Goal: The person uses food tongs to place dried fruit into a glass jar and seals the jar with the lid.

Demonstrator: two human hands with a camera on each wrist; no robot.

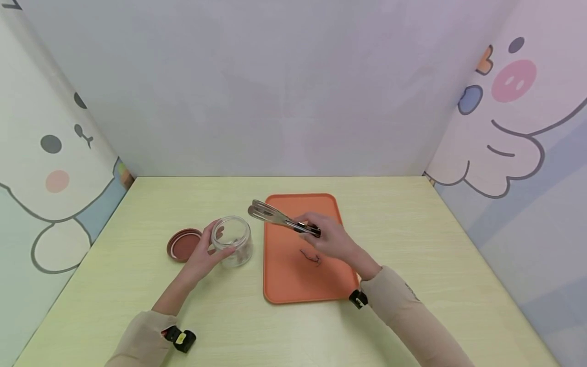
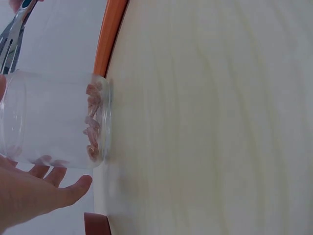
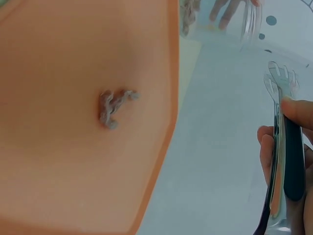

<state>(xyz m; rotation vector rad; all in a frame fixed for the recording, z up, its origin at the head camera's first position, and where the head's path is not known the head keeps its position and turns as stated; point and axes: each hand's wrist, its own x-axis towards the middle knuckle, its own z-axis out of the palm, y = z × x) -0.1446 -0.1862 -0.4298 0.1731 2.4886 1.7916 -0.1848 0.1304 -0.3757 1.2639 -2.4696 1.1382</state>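
Observation:
My left hand [image 1: 202,259] grips a clear glass jar [image 1: 244,244] around its side, and the jar stands with its mouth open beside the tray. Small shrivelled brownish pieces [image 2: 93,128] lie on the jar's bottom in the left wrist view. Over the orange tray [image 1: 284,280], my right hand [image 1: 334,238] holds metal tongs [image 1: 275,216] by their black handles. The tips of the tongs point left toward the jar's upper rim, with nothing visible between them. One crooked, shrivelled piece [image 3: 113,105] lies on the tray below the right hand.
A reddish-brown round lid [image 1: 184,246] lies on the light wooden table [image 1: 229,316] just left of the jar, partly behind the left hand. A plain wall [image 1: 284,102] closes the back, and cartoon-printed panels [image 1: 518,132] stand at both sides.

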